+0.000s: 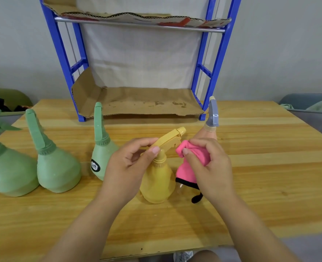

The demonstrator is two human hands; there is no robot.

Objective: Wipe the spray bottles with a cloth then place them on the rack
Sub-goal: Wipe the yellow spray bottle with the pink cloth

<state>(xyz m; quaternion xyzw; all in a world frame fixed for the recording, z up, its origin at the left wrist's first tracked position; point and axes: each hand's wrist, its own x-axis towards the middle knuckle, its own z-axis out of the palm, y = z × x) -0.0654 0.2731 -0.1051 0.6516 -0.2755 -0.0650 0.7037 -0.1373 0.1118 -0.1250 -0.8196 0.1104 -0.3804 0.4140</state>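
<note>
A yellow spray bottle (157, 183) stands on the wooden table (269, 167) in front of me. My left hand (130, 161) grips its neck and trigger head. My right hand (207, 163) is closed on a pink cloth (190, 159) with a black edge, pressed against the right side of the bottle's head. Behind my right hand stands a peach bottle with a grey sprayer (212, 118), mostly hidden. Three green spray bottles (58, 167) stand in a row to the left. The blue rack (218, 59) stands at the back of the table.
The rack's lower shelf is lined with brown cardboard (147, 103) and holds nothing; an upper shelf also carries cardboard (137, 17). A green chair with dark clothes (3, 101) is at the far left, a grey bin (311, 104) at the far right.
</note>
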